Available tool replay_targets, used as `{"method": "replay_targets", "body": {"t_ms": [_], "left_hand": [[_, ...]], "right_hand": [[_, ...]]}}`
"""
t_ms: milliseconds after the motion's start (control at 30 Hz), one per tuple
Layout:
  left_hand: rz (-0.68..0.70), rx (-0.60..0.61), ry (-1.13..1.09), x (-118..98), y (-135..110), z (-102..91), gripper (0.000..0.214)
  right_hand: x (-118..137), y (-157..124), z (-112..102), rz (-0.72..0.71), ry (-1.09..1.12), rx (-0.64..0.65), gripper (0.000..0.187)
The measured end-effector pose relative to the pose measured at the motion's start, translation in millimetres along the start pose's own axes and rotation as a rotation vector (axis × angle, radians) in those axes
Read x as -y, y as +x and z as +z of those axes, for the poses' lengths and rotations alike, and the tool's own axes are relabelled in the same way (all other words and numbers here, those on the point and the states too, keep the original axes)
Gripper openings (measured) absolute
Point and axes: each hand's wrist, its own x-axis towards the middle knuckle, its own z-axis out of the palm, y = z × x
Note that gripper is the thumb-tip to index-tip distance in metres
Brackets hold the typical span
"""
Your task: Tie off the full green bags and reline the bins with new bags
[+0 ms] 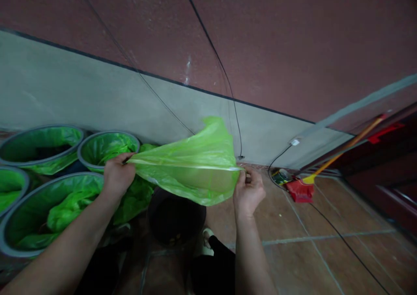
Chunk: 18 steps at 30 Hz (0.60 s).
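A translucent green plastic bag (195, 164) is stretched sideways in the air between my two hands. My left hand (119, 173) pinches one end of its edge, and my right hand (249, 190) pinches the opposite end. The bag's mouth sags a little between them, and a loose corner sticks up at the back. Below it, between my feet, a dark bin (176, 221) stands upright on the floor, its back rim partly hidden by the bag. A few small yellowish bits show inside the bin, too dim to name.
Several grey-rimmed bins (48, 253) lined with green bags crowd the left side by the wall. Right of me, a red dustpan (301, 190) and a yellow-orange pole (342, 151) lean near the doorway. A black cable (345, 243) crosses the tiled floor (283, 251).
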Motion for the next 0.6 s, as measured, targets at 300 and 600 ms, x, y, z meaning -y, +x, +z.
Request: {"method": "replay_targets", "body": {"t_ms": [300,600], "left_hand": [[0.136,0.131,0.064,-24.9,-26.0,12.2,0.042],[0.381,0.289,0.229,-37.5,-54.7,24.0,0.046]], "right_hand": [[90.3,-71.7,7.6,-0.452,-0.080,0.528,0.078],[98.7,-92.1,27.9,-0.485,-0.064,0.558,0.018]]}}
